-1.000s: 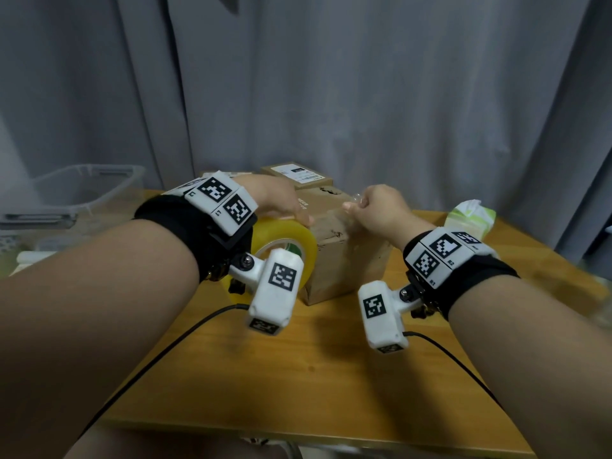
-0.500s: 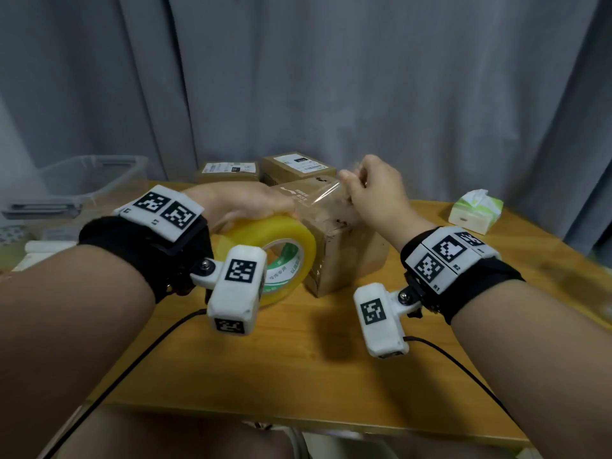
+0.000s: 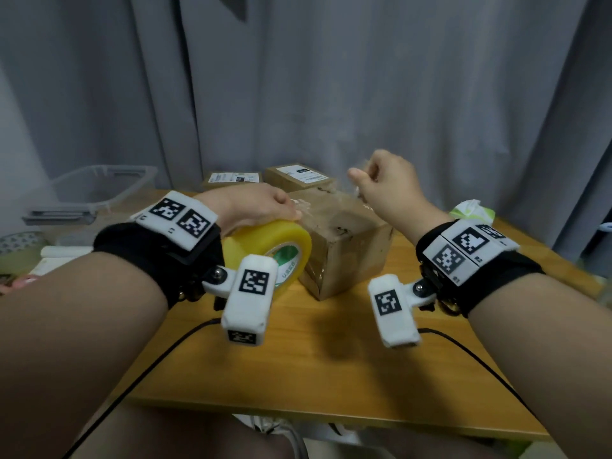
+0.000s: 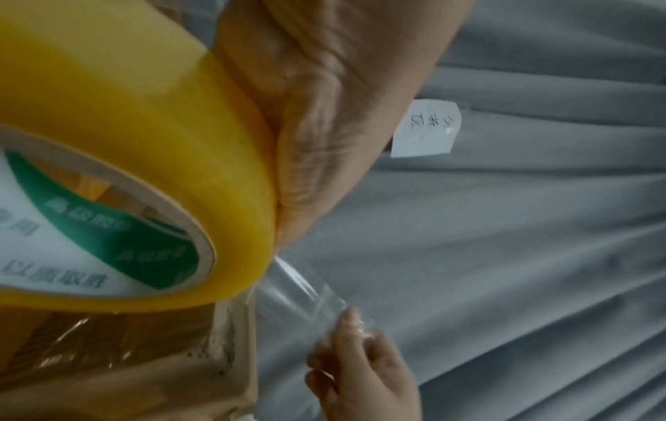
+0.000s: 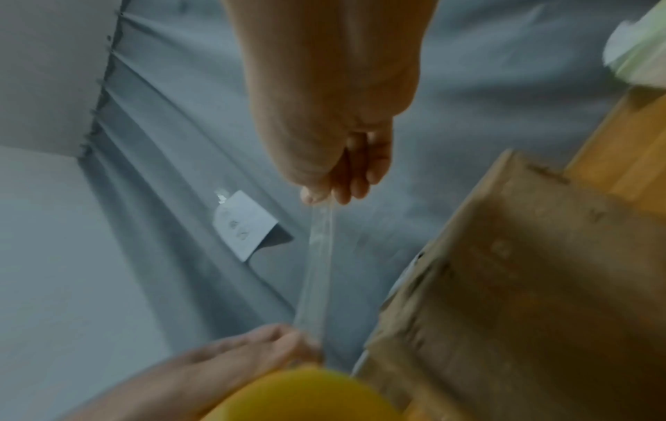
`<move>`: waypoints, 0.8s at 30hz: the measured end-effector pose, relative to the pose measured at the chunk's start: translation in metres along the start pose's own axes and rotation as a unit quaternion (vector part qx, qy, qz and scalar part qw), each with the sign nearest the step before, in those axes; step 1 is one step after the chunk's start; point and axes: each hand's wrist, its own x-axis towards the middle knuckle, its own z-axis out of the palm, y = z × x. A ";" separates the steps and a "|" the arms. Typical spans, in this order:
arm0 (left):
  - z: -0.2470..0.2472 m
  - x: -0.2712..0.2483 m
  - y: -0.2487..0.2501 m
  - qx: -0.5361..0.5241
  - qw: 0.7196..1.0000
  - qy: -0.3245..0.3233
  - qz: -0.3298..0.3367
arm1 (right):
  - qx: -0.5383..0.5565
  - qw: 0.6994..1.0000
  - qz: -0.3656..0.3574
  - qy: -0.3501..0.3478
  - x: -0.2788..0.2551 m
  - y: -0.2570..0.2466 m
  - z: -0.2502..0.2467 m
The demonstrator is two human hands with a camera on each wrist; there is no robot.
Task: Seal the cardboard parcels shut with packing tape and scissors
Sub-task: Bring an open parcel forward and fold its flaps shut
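One tape roll [image 3: 265, 246] is held on edge against the near-left side of the cardboard parcel [image 3: 344, 246] by the left hand [image 3: 251, 207], fingers curled over it. Its clear strip [image 5: 317, 256] runs lengthwise above the parcel, its free end pinched in the right hand [image 3: 387, 187].
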 end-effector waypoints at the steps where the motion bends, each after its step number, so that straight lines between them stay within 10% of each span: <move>1: 0.003 0.002 0.004 0.008 1.000 0.005 0.006 | -0.028 0.999 0.022 -0.024 0.001 0.007 0.000; 10: 0.022 0.015 0.016 0.013 0.999 -0.023 -0.021 | -0.031 0.975 0.121 -0.185 -0.005 0.036 0.009; 24: 0.002 0.034 0.012 0.173 0.982 -0.063 -0.051 | -0.105 0.969 0.152 -0.161 -0.011 0.026 0.027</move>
